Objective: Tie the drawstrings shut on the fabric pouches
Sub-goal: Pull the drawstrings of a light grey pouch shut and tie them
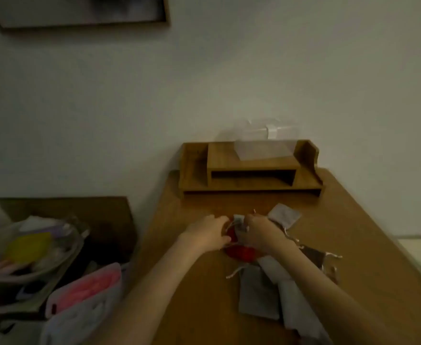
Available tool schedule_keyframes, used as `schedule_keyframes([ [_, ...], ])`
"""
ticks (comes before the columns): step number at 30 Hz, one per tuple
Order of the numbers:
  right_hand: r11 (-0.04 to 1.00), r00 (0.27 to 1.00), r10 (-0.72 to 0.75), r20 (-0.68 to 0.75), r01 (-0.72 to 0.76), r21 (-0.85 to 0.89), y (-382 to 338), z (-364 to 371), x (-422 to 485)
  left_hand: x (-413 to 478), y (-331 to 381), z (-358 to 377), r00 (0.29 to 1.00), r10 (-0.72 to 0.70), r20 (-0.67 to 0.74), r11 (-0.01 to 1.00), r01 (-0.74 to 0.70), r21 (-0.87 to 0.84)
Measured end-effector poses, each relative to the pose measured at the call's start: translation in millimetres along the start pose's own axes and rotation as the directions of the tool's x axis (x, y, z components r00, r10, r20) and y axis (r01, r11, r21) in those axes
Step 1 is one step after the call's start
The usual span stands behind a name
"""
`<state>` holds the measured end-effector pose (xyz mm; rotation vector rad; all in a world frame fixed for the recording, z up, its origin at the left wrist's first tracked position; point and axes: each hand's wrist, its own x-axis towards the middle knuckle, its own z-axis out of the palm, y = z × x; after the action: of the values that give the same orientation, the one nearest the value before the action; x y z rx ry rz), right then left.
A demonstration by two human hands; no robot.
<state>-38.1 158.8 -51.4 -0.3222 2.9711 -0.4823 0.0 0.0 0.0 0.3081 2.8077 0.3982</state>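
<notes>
In the head view, both hands are meeting over a red pouch (241,253) that is lying on the wooden table (192,282), in front of a wooden desk shelf (251,180). The left hand (205,234) is curling its fingers round the red pouch's gathered top, with the thumb lying against the fabric. The right hand (260,232) is pinching the pale drawstring (236,220) at the pouch's mouth, though blur is hiding the exact hold. Grey pouches (256,297) are lying partly under the right forearm, and another grey pouch (285,215) is sitting just beyond the right hand. A clear box (269,135) is resting on the desk shelf
</notes>
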Motion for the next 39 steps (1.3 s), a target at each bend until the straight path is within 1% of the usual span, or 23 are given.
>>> schedule_keyframes([
  [1, 1.0, 0.999, -0.015, 0.032, 0.014, 0.022, 6, 13, 2, -1, 0, 7, 0.999, -0.001, 0.036, 1.0, 0.001, -0.006],
  [2, 1.0, 0.999, -0.022, 0.031, 0.022, 0.005, 9, 27, 2, 0, -4, 21, 0.999, 0.0, 0.047, 1.0, 0.001, -0.016],
  [3, 0.999, 0.999, -0.016, 0.028, 0.017, -0.038, 14, 36, 1, 1, -7, 34, 0.999, 0.006, 0.05, 1.0, -0.004, -0.03],
  [5, 0.999, 1.0, 0.025, -0.01, -0.025, -0.046, 20, 45, 2, 1, -12, 55, 1.0, 0.014, 0.023, 0.998, -0.013, -0.054],
  [8, 0.998, 0.995, 0.025, -0.096, -0.019, 0.064, 23, 45, -6, -11, -18, 78, 0.996, 0.045, -0.073, 0.997, -0.049, -0.059],
  [10, 0.992, 0.983, 0.006, -0.183, 0.016, 0.121, 20, 36, -25, -31, -22, 89, 0.99, 0.04, -0.137, 0.995, -0.052, -0.084],
  [13, 0.991, 0.957, -0.063, -0.284, 0.095, 0.1, 9, 23, -61, -62, -21, 99, 0.974, 0.014, -0.224, 0.991, -0.043, -0.125],
  [14, 0.989, 0.952, -0.084, -0.295, 0.117, 0.096, 1, 21, -75, -74, -18, 99, 0.97, 0.008, -0.245, 0.989, -0.044, -0.142],
  [16, 0.978, 0.953, -0.111, -0.281, 0.156, 0.141, -13, 22, -99, -92, -11, 99, 0.957, 0.009, -0.289, 0.983, -0.061, -0.172],
  [18, 0.963, 0.937, -0.162, -0.309, 0.219, 0.159, -30, 27, -124, -113, -4, 100, 0.936, 0.014, -0.352, 0.975, -0.092, -0.204],
  [20, 0.946, 0.919, -0.178, -0.351, 0.258, 0.197, -40, 35, -138, -126, 0, 100, 0.909, 0.027, -0.416, 0.965, -0.133, -0.228],
  [22, 0.933, 0.921, -0.173, -0.35, 0.267, 0.24, -47, 41, -149, -139, 2, 102, 0.885, 0.033, -0.465, 0.956, -0.164, -0.244],
  [23, 0.934, 0.919, -0.188, -0.345, 0.276, 0.226, -50, 44, -156, -146, 2, 103, 0.881, 0.026, -0.473, 0.956, -0.16, -0.246],
  [26, 0.921, 0.917, -0.259, -0.302, 0.329, 0.208, -55, 46, -165, -154, -3, 103, 0.882, 0.007, -0.472, 0.977, -0.106, -0.183],
  [28, 0.892, 0.918, -0.289, -0.27, 0.361, 0.271, -56, 46, -167, -153, -12, 101, 0.895, 0.027, -0.445, 0.991, -0.083, -0.107],
  [30, 0.854, 0.932, -0.293, -0.213, 0.356, 0.379, -56, 47, -169, -148, -21, 98, 0.913, 0.031, -0.406, 0.995, -0.069, -0.077],
  [31, 0.826, 0.939, -0.289, -0.189, 0.344, 0.447, -57, 48, -167, -145, -26, 96, 0.917, 0.024, -0.399, 0.993, -0.067, -0.095],
  [32, 0.79, 0.944, -0.279, -0.179, 0.331, 0.516, -57, 51, -165, -142, -31, 95, 0.918, 0.01, -0.397, 0.984, -0.079, -0.157],
  [35, 0.683, 0.959, -0.226, -0.17, 0.281, 0.674, -61, 61, -152, -137, -45, 94, 0.928, -0.011, -0.374, 0.899, -0.154, -0.41],
  [36, 0.653, 0.966, -0.213, -0.145, 0.251, 0.714, -63, 66, -145, -135, -52, 95, 0.934, -0.014, -0.358, 0.871, -0.165, -0.463],
  [39, 0.621, 0.983, -0.157, -0.098, 0.175, 0.764, -68, 75, -131, -130, -65, 96, 0.947, -0.011, -0.32, 0.82, -0.175, -0.545],
])
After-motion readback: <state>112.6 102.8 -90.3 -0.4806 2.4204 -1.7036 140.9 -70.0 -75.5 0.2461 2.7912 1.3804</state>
